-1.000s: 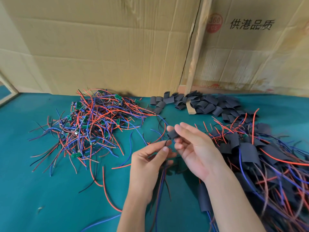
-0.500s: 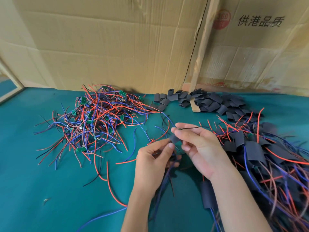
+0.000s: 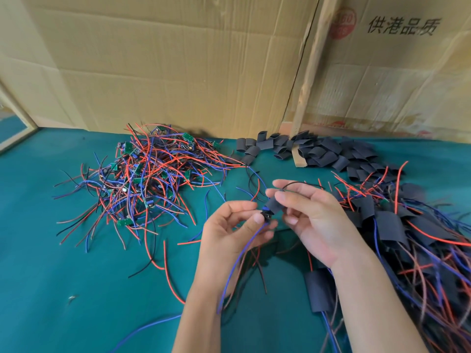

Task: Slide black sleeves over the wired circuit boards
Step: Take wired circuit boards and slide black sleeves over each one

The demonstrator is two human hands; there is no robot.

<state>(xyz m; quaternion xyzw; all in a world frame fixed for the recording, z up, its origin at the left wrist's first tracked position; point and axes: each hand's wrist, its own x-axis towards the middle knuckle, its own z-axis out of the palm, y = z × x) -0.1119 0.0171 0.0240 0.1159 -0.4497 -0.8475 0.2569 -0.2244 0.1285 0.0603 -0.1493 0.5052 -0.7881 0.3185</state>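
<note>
Cardboard sheet [image 3: 397,72] behind the hands reads 供港品质, with a faded red round stamp that's hard to read. Left hand [image 3: 229,233] pinches the small wired circuit board [image 3: 266,215] and its blue wire; right hand [image 3: 311,217] pinches the black tube sleeve [image 3: 274,206] half over it. Loose sleeve pile [image 3: 318,151] beyond the hands on the teal surface [image 3: 63,263], too many to count.

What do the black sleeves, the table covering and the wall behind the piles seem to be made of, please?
Black sleeves: likely thin matte plastic or rubber tubing; they lie flattened and curl softly. Table covering: seemingly teal felt or cloth, dull and without glare. Wall: corrugated cardboard sheets, tan, creased, with printed characters.
</note>
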